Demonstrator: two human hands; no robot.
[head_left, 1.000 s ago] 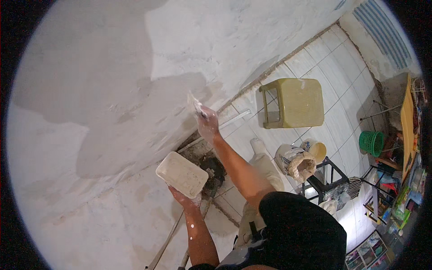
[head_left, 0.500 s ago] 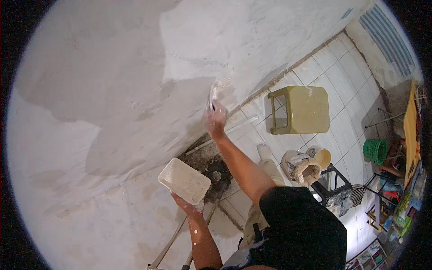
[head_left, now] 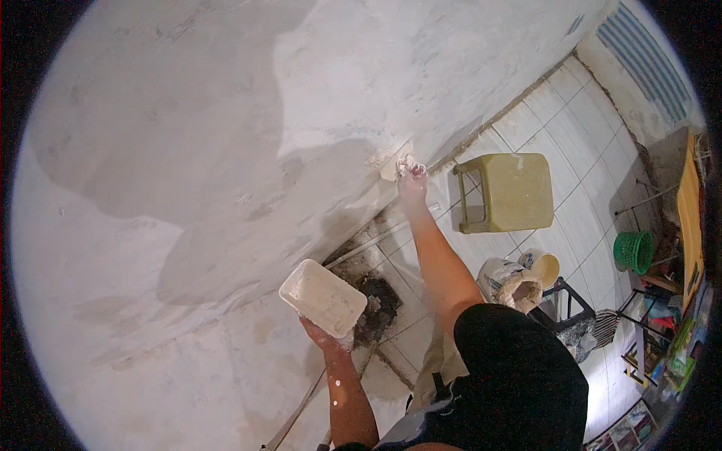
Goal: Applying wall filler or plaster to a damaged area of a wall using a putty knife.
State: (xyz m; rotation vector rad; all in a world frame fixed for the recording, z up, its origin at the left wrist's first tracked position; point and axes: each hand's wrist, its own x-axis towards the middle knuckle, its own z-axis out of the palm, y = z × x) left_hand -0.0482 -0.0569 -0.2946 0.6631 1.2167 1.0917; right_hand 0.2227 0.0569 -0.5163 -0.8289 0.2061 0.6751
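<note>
My left hand [head_left: 325,335] grips a white rectangular plastic tub [head_left: 323,298] from below and behind, its pale inside tilted towards me; most of the fingers are hidden under it. With the arm stretched out, my right hand [head_left: 413,188] is closed around a putty knife [head_left: 389,169] whose pale flat blade lies against the wall, low down near the floor. White paste clings to the fingers and hides the handle. The wall [head_left: 331,83] is patchy, with damp grey areas next to whiter ones. White specks dot my left forearm.
An olive plastic stool [head_left: 519,193] stands on the tiled floor to the right. Closer in are an open sack [head_left: 520,292], a cream bucket [head_left: 543,267] and a black stool frame [head_left: 562,304]. Dark rubble [head_left: 380,304] lies below the tub. A green basket [head_left: 633,252] sits farther right.
My right hand has moved right and slightly down along the wall with the putty knife, whose blade now shows flatter. The tub stays in my left hand; the view has shifted slightly.
</note>
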